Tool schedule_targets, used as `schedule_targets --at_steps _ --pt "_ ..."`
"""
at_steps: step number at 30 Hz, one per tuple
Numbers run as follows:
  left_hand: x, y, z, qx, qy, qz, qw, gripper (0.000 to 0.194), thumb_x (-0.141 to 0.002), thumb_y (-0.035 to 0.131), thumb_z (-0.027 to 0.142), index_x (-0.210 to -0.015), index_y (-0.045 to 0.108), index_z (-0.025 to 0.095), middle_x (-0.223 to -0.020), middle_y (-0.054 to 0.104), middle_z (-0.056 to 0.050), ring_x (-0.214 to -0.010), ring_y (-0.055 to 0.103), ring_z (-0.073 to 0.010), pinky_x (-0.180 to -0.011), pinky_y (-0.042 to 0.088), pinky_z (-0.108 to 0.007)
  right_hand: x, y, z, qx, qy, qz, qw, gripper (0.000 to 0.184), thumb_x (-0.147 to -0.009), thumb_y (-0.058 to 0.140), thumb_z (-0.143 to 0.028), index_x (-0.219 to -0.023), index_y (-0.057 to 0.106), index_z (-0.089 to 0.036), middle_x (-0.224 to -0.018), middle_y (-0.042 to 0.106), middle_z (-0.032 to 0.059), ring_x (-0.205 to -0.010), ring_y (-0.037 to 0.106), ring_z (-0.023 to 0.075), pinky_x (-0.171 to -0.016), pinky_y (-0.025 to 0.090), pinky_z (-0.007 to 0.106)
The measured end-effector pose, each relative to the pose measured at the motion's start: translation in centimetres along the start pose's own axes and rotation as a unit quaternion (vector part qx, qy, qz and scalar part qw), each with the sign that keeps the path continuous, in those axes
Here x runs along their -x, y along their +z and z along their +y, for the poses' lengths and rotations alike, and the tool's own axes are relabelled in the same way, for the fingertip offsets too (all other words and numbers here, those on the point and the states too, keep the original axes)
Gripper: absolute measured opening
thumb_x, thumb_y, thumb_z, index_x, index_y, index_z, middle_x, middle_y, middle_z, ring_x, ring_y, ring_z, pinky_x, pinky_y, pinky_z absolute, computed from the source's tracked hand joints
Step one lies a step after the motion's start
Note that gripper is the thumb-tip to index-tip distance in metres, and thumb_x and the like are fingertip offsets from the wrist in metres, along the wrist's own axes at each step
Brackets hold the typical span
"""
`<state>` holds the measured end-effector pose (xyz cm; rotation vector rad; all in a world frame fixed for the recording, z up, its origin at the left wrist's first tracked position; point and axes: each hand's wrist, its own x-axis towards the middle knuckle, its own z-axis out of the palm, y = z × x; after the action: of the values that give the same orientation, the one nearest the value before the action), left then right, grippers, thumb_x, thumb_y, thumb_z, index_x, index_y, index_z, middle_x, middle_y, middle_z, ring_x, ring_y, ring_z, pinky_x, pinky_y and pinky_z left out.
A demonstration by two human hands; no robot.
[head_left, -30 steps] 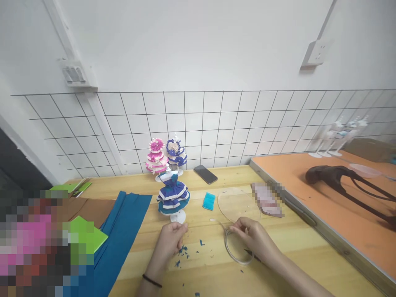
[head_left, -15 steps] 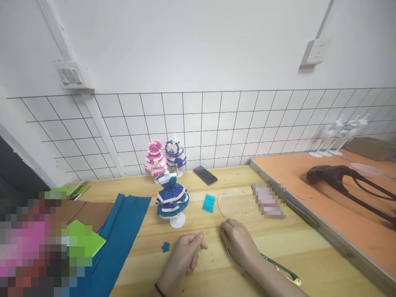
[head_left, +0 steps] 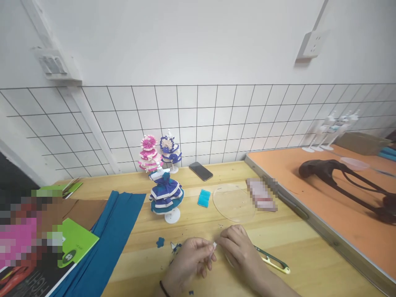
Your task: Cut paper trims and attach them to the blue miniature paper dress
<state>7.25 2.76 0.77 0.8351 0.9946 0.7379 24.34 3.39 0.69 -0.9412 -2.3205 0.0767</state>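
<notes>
Here left hand (head_left: 189, 264) and right hand (head_left: 238, 247) meet fingertip to fingertip, both pinched shut on a small white tape strip (head_left: 214, 246); green-handled thread snips (head_left: 274, 264) lie just beside the right hand.

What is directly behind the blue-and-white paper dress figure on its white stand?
Behind the blue-and-white paper dress figure stand a pink-and-white ruffled paper figure and a purple-and-white one, before the black wire grid. The front dress covers part of the pink figure's base, so its foot cannot be seen.
</notes>
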Motion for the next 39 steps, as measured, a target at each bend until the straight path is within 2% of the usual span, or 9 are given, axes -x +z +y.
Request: schedule_targets --at_steps 8,10,13,19,22,25,28,32,39 --pt "-0.4 -0.5 -0.2 -0.031 0.012 0.015 0.999 0.028 -0.057 0.069 0.03 -0.074 0.062 0.009 -0.051 0.057 0.001 -0.034 0.034 -0.002 -0.034 0.02 -0.017 0.0 0.9 -0.2 -0.153 0.103 0.022 0.983 0.015 -0.085 0.044 -0.018 -0.08 0.058 -0.021 -0.072 0.06 0.004 -0.069 0.055 0.017 -0.063 0.044 0.031" --pt "-0.4 -0.5 -0.2 -0.037 0.013 0.007 0.999 0.027 -0.058 0.067 0.027 -0.077 0.063 0.009 -0.051 0.056 0.001 -0.033 0.033 -0.0021 -0.034 0.019 -0.017 0.2 1.6 0.1 -0.217 0.159 0.033 0.963 0.014 -0.083 0.048 -0.022 -0.093 0.057 -0.021 -0.072 0.061 0.0034 -0.068 0.057 0.017 -0.065 0.046 0.031" --pt "-0.5 -0.6 -0.3 -0.03 0.009 0.005 0.999 0.025 -0.058 0.066 0.024 -0.079 0.063 0.01 -0.05 0.056 0.002 -0.033 0.032 -0.0018 -0.034 0.017 -0.017 0.4 2.4 0.7 -0.311 0.238 0.04 0.919 0.041 -0.079 0.052 -0.029 -0.118 0.044 -0.018 -0.072 0.062 0.0022 -0.066 0.059 0.0163 -0.066 0.049 0.032" --pt "-0.5 -0.4 -0.3 -0.027 0.002 0.016 1.0 0.024 -0.058 0.066 0.027 -0.075 0.063 0.01 -0.05 0.057 0.001 -0.032 0.031 -0.0018 -0.034 0.017 -0.018 0.5 2.2 1.5 -0.393 0.314 0.065 0.862 0.04 -0.078 0.054 -0.037 -0.112 0.05 -0.016 -0.086 0.064 0.0085 -0.078 0.061 0.02 -0.073 0.05 0.036" --pt "-0.6 -0.3 -0.3 -0.03 -0.001 0.027 0.999 0.024 -0.059 0.065 0.028 -0.076 0.063 0.01 -0.052 0.057 0.001 -0.033 0.032 -0.0019 -0.034 0.018 -0.017 0.3 1.3 1.3 -0.332 0.286 0.084 0.895 0.025 -0.08 0.053 -0.032 -0.1 0.056 -0.018 -0.09 0.062 0.0098 -0.081 0.059 0.0211 -0.072 0.049 0.036" --pt "-0.7 -0.3 -0.5 -0.044 0.004 0.04 0.998 0.021 -0.061 0.062 0.027 -0.074 0.063 0.011 -0.052 0.056 0.002 -0.033 0.033 -0.0022 -0.033 0.019 -0.017 0.0 0.3 0.5 -0.23 0.162 0.063 0.958 0.011 -0.081 0.049 -0.022 -0.087 0.058 -0.021 -0.085 0.06 0.0081 -0.081 0.057 0.0206 -0.069 0.048 0.034" --pt "-0.8 -0.2 -0.6 -0.062 0.014 0.04 0.997 0.018 -0.062 0.061 0.026 -0.071 0.063 0.011 -0.05 0.054 0.003 -0.033 0.034 -0.0027 -0.033 0.02 -0.017 -0.2 -0.5 -0.3 -0.123 0.05 0.016 0.991 0.016 -0.083 0.046 -0.015 -0.09 0.058 -0.022 -0.081 0.059 0.0064 -0.074 0.055 0.0188 -0.064 0.045 0.033" --pt "-0.7 0.0 -0.4 -0.083 0.021 0.036 0.996 0.018 -0.062 0.06 0.027 -0.07 0.065 0.011 -0.05 0.053 0.003 -0.033 0.033 -0.0028 -0.033 0.021 -0.017 -0.3 -0.7 -0.7 -0.031 -0.008 -0.005 0.999 0.018 -0.083 0.045 -0.012 -0.093 0.057 -0.021 -0.078 0.061 0.0056 -0.067 0.053 0.0171 -0.06 0.04 0.031" --pt "-0.7 0.2 -0.4 -0.094 0.01 0.055 0.994 0.021 -0.062 0.062 0.028 -0.073 0.064 0.011 -0.05 0.056 0.002 -0.033 0.032 -0.0028 -0.034 0.021 -0.018 -0.3 -0.2 -0.5 -0.001 -0.006 -0.015 1.0 0.017 -0.084 0.041 -0.011 -0.086 0.056 -0.019 -0.076 0.06 0.0053 -0.066 0.051 0.0167 -0.059 0.038 0.031"
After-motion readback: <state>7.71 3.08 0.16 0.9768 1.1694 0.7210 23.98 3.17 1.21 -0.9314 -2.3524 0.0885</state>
